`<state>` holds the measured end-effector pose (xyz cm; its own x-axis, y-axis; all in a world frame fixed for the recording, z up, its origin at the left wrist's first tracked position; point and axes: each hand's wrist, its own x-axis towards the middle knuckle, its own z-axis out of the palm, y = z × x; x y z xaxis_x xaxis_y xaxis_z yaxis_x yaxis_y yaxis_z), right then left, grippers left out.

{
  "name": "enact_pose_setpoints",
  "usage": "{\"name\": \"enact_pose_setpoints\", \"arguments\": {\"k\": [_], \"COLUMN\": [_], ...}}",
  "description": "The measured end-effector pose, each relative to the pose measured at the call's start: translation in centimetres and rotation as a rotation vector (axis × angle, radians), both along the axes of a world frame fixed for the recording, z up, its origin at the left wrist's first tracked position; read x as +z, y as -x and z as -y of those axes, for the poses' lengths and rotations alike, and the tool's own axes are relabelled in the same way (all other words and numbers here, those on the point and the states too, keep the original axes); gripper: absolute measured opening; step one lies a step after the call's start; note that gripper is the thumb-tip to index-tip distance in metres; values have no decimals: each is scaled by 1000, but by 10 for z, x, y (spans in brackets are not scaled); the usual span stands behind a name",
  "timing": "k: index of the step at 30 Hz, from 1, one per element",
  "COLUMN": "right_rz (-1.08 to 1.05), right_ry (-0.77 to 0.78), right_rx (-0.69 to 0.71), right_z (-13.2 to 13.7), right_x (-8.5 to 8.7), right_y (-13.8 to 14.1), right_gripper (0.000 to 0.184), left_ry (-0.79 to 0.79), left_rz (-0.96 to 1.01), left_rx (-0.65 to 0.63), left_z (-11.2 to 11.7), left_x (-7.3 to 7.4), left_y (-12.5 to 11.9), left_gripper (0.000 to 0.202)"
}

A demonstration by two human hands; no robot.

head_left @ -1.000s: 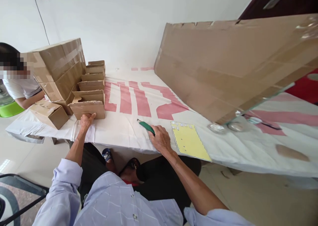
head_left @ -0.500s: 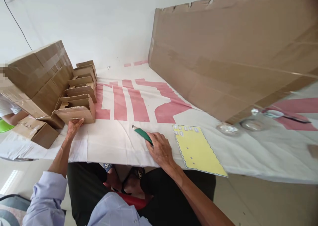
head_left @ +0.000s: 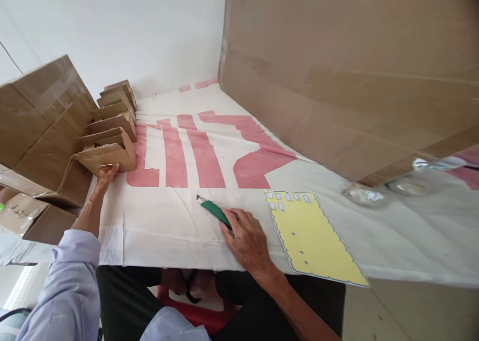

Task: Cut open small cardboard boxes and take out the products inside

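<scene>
My left hand [head_left: 107, 176] is at the front wall of the nearest small cardboard box [head_left: 108, 157], its fingers bent and pressed against the cardboard. That box has raised flaps and stands at the front of a row of several similar open boxes [head_left: 114, 124]. In my right hand [head_left: 247, 238] is a green utility knife [head_left: 213, 210], its metal blade tip pointing left and away from me. This hand rests on the white cloth, fingers wrapped round the handle. Just right of it lies a yellow sheet [head_left: 314, 236] with scalloped edges and small white labels near its top.
A large cardboard box [head_left: 41, 116] stands left of the row, with a smaller taped carton [head_left: 41, 218] in front. At the right a big cardboard panel [head_left: 337, 71] rises over clear plastic-wrapped items [head_left: 364, 195]. Red printing marks the white tablecloth [head_left: 168, 216].
My left hand has pushed the nearest small box away from me, closer against the row. My right hand keeps hold of the utility knife in about the same place. The view has shifted slightly.
</scene>
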<state>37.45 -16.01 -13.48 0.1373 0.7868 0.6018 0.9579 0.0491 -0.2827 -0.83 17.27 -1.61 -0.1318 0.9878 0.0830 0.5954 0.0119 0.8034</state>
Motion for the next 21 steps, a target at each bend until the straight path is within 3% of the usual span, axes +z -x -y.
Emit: {"name": "enact_pose_setpoints", "arguments": {"k": [13,17,21], "right_rz": [-39,-79,-118], "right_ry": [94,112,175], "right_rx": [-26,-25,-38], "right_z": [0,-2,-4], "right_x": [4,3,8], "right_y": [-1,-2,-2], "right_gripper": [32,32,31], "left_ry": [52,43,-35], "left_rz": [-153,-287,-444], "left_rx": [1,-15,-83], "left_z": [-58,-61,-52], "left_x": [6,5,8], "left_y": [-26,-28,-30], "left_gripper": [29,21,26]}}
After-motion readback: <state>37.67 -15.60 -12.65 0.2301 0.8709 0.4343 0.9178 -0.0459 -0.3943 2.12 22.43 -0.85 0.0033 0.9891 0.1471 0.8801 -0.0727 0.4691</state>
